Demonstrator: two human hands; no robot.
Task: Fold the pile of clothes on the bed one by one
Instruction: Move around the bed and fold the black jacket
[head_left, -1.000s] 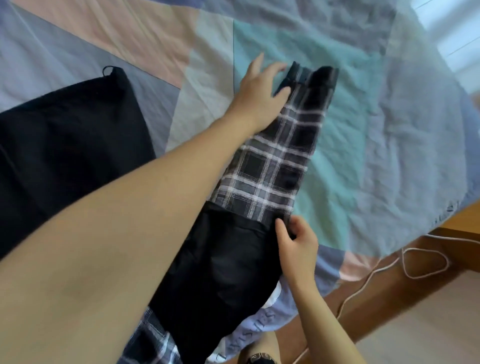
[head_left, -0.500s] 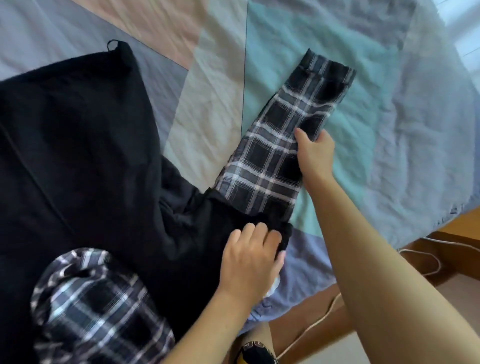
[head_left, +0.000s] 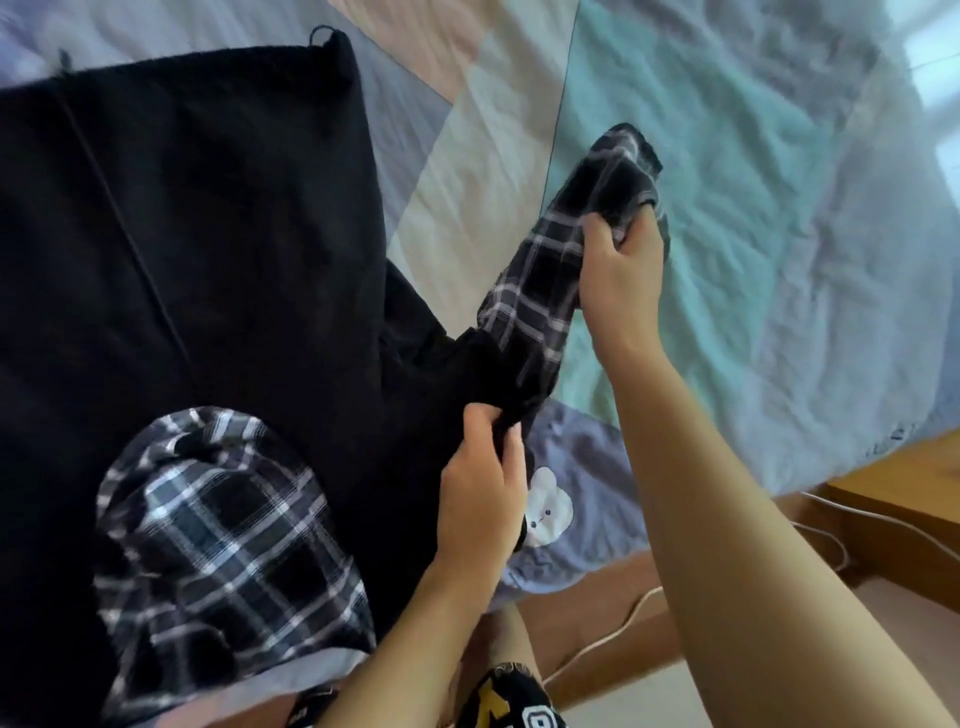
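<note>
Black garment (head_left: 208, 249) lay spread on the bed, covering the patchwork bedspread (head_left: 753, 218) over most of the near-left part. It had plaid sleeves. Right plaid sleeve (head_left: 550, 280) ran out from the garment's black body toward the teal patch of the bedspread, lifted and bunched rather than flat. Right hand (head_left: 618, 275) gripped that sleeve near the cuff end, fingers curled round a wad of plaid cloth, the cuff sticking up past the fingers. Left hand (head_left: 483, 488) pinched the black fabric where the sleeve met the garment's body, fingers curled on a fold, grip closed on cloth. The two hands were apart, with the sleeve stretched between them.

Second plaid sleeve (head_left: 218, 530) lay crumpled on top of the garment's black body, nearer the person than the held sleeve, on the side away from both hands. A small loop (head_left: 322, 34) stuck out at the garment's far corner.

Just beside the left hand, a white bunny print (head_left: 548, 512) showed on a lavender patch of the bedspread, partly hidden by the hand. Past the bedspread's near edge, beyond the right forearm, a wooden bed frame (head_left: 893, 467) showed, and a white cable (head_left: 623, 623) trailed on the floor below it. Whether more clothes lay under the garment could not be told.
</note>
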